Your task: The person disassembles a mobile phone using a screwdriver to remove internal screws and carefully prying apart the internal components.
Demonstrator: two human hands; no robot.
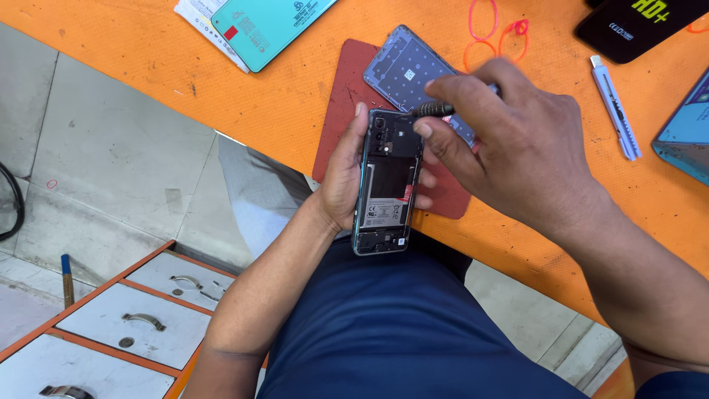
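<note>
My left hand (341, 174) grips an opened smartphone (385, 188) by its edge, back cover off, battery and circuit board showing. It is held over the edge of an orange table (244, 96). My right hand (509, 140) holds a small dark screwdriver (432, 109), its tip pointing at the phone's upper part near the camera. The removed back panel (405, 68) lies inner side up on a reddish-brown mat (343, 96), partly hidden by my right hand.
A teal phone box (266, 26) lies at the table's top left. A black phone (639, 26), a utility knife (615, 107), another teal box (687, 133) and orange rubber bands (487, 33) lie to the right. White drawers (140, 318) stand lower left.
</note>
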